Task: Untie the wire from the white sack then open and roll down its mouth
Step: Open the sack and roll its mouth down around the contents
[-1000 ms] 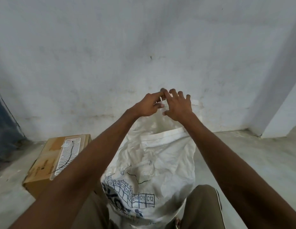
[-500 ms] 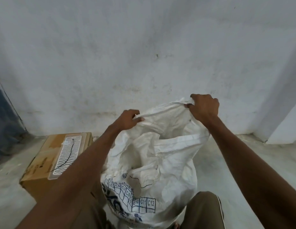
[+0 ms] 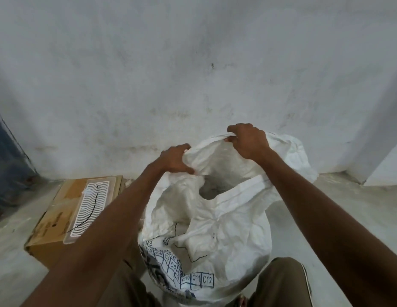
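White sack, upright on the floor between the knees, is judged light, limp and slick, so its far rim is best kept bunched, as gripped by left hand and right hand

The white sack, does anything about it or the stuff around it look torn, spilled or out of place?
Nothing stands out. The white sack stands upright on the floor, crumpled but with no tear showing, and nothing has spilled. The left hand and right hand hold its open mouth apart. The cardboard box beside it sits closed.
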A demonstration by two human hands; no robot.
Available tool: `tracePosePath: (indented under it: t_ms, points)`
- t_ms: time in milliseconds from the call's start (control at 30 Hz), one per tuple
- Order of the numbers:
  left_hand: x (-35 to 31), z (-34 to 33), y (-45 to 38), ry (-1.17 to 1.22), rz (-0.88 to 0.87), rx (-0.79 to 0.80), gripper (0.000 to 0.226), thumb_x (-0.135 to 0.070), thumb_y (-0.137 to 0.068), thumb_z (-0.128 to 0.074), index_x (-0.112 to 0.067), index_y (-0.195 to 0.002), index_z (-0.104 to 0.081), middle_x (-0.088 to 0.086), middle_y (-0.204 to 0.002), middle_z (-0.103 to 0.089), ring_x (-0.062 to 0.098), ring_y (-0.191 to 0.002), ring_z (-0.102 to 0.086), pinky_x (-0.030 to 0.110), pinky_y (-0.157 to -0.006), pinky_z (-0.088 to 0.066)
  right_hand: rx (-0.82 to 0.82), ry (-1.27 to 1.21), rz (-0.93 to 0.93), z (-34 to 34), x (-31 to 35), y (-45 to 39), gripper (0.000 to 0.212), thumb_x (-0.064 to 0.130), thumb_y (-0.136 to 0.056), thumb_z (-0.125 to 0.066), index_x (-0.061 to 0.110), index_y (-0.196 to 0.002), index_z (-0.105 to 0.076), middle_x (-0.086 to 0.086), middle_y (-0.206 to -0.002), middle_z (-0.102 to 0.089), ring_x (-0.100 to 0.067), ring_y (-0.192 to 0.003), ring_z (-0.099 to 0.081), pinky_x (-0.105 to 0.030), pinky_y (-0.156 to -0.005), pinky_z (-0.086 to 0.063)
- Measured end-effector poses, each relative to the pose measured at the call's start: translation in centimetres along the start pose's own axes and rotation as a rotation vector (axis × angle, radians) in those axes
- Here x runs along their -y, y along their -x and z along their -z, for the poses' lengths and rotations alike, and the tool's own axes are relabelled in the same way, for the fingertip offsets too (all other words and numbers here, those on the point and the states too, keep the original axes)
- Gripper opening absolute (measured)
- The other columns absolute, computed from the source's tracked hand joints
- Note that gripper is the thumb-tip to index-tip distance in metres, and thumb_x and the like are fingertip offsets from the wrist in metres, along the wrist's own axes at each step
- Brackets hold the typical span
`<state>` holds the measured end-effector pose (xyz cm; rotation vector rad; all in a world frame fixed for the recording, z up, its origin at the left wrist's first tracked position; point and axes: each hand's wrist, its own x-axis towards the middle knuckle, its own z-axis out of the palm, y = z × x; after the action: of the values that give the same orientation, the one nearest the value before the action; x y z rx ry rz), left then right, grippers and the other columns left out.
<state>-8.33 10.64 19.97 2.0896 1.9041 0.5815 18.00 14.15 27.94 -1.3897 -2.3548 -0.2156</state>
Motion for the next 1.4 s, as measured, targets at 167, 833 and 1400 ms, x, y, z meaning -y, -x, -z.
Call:
tracePosePath:
  t_ms: [167, 833, 1400]
  points:
    - [3.9, -2.7, 1.3, 0.036, 0.178, 0.109, 0.039, -0.044, -0.089, -0.072, -0.013, -0.112, -0.07, 0.012, -0.116, -0.07, 0.035, -0.114, -0.064, 0.037, -0.09, -0.05, -0.062, -0.008, -0.02, -0.2, -1.3, 0.6, 0.021, 0.042, -0.096, -0.056, 0.026, -0.099, -0.068, 0.001, -0.101, -0.071, -0.031, -0.095, -0.066, -0.039, -0.076, -0.049]
    - [-0.2, 7.9, -1.0, -0.054, 0.043, -0.361, 0.027, -0.05, -0.077, -0.076, -0.03, -0.091, -0.065, -0.006, -0.096, -0.063, 0.019, -0.086, -0.061, 0.031, -0.073, -0.046, 0.079, 0.056, -0.082, -3.8, 2.9, 0.0, 0.091, 0.053, -0.081, -0.073, 0.017, -0.15, -0.026, -0.014, -0.138, -0.05, -0.038, -0.121, -0.055, -0.054, -0.098, -0.045]
    - [3.6, 8.0, 0.8, -0.077, 0.088, -0.053, 0.049, -0.037, -0.091, -0.07, -0.014, -0.125, -0.044, 0.01, -0.111, -0.055, 0.028, -0.098, -0.057, 0.035, -0.079, -0.043, 0.02, -0.289, -0.121, -4.9, 0.5, -1.0, 0.017, 0.022, -0.101, -0.055, 0.009, -0.112, -0.051, -0.016, -0.101, -0.064, -0.035, -0.089, -0.062, -0.041, -0.071, -0.049]
